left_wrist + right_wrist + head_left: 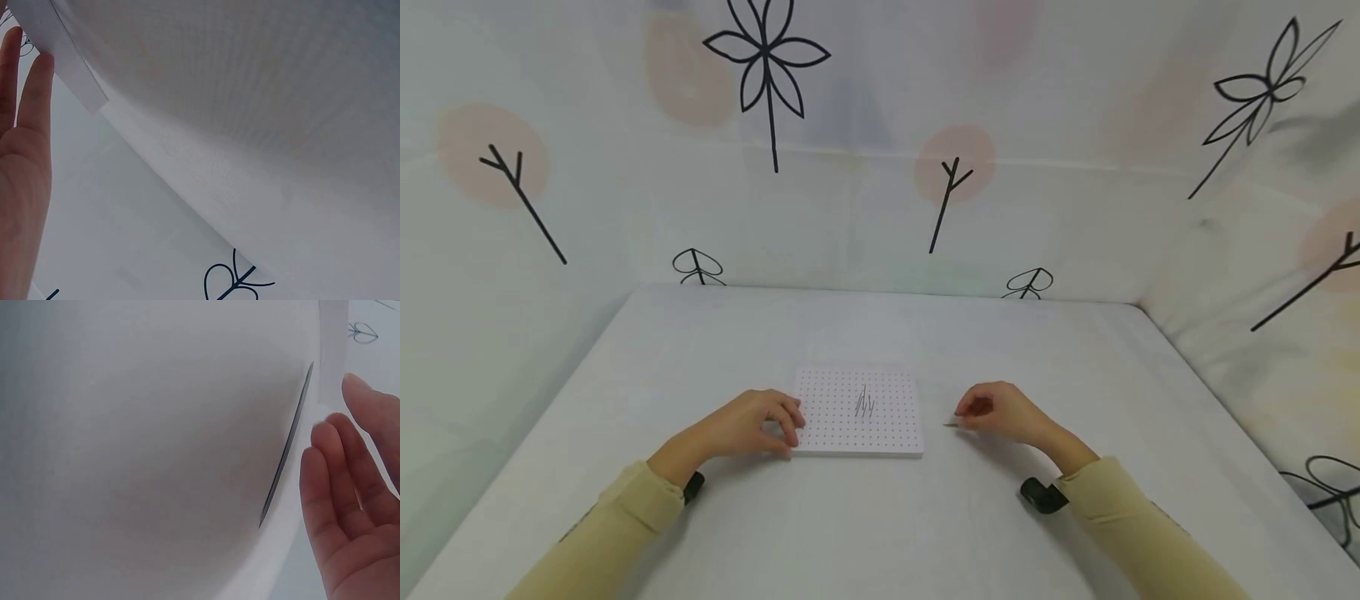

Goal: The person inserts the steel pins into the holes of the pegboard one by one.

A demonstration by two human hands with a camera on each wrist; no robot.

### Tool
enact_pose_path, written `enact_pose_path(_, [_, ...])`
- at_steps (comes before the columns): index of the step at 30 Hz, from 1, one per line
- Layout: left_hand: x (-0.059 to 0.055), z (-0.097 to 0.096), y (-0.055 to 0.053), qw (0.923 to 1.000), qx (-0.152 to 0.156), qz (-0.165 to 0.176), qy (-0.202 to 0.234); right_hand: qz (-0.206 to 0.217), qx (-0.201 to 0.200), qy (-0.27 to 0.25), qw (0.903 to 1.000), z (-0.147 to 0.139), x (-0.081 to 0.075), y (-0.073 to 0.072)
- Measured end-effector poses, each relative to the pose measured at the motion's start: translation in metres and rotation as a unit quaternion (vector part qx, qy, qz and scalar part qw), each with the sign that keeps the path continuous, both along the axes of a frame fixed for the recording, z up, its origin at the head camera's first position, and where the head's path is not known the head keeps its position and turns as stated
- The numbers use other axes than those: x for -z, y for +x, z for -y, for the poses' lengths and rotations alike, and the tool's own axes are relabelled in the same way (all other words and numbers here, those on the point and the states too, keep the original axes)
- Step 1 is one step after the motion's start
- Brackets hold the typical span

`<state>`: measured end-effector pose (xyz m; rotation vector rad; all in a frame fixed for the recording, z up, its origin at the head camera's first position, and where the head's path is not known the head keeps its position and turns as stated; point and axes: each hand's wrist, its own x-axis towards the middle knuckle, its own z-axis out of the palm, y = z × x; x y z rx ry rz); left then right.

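A white pegboard [827, 417] with a grid of small holes lies on the table, and several thin dark needle-like pieces [865, 404] show near its middle. My left hand [752, 425] rests at its left edge, thumb by the front corner. In the left wrist view its fingers [36, 94] look fairly straight against the board's side [69, 62]. To the right of the board, my right hand [1003, 412] hovers low with loosely bent fingers. Close to its fingertips lies a slender dark metal piece [287, 444], pointed at both ends; a gap separates it from the hand.
A white cloth covers the table [865, 533]. Behind it and along the sides stand pale curtains [850, 208] with printed black plants and pink dots. A dark wrist strap piece [1043, 495] hangs below the right cuff.
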<state>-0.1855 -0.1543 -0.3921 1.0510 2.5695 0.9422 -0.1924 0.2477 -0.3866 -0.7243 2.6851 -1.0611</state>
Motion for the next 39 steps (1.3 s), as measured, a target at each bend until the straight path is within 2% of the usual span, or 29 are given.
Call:
enact_pose_path(14, [-0.003,0.000,0.002,1.0000,-0.001,0.005,0.000,0.023,-0.018,0.040,0.9988,-0.007,0.005,-0.007])
enact_pose_path(26, [-0.005,-0.001,0.002,0.9999,-0.005,0.013,-0.002,0.071,-0.037,0.052,0.9955,-0.002,0.002,-0.010])
enact_pose_path(39, [-0.007,-0.002,0.002,0.9998,-0.011,0.019,-0.005,0.068,-0.045,0.059,0.9949,-0.003,0.004,-0.013])
